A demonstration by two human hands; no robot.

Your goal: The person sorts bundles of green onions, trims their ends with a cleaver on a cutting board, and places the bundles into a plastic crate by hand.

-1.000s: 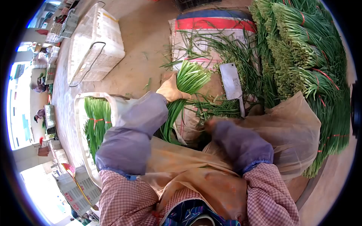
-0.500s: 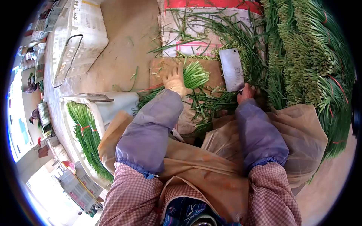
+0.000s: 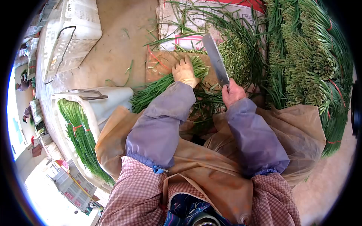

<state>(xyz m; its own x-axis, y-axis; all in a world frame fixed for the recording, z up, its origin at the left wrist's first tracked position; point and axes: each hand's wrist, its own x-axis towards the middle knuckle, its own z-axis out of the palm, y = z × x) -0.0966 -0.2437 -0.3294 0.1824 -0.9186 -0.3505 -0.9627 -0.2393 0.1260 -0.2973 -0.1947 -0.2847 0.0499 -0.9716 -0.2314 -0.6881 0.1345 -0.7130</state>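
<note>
My gloved left hand [image 3: 185, 73] is wrapped over a bunch of green stalks [image 3: 160, 87] lying across a wooden board [image 3: 152, 71]. The pale cut ends point right, toward the knife. My bare right hand [image 3: 233, 93] grips the handle of a broad cleaver [image 3: 216, 58], whose blade is raised and tilted beside the ends of the bunch. A red band [image 3: 157, 59] lies on the board just beyond the bunch. Chopped stalk bits [image 3: 235, 56] are heaped right of the blade.
Tied green bundles [image 3: 307, 56] are stacked high on the right. An open white crate [image 3: 92, 118] holding a banded bundle [image 3: 77, 130] stands at my left, with a larger white crate [image 3: 81, 35] farther off. Loose leaves lie on the printed sack [image 3: 169, 20] beyond the board.
My right hand has taken up the cleaver and lifted it, turning the blade edgewise. My left hand has laid the bunch sideways across the board. The view has shifted.
</note>
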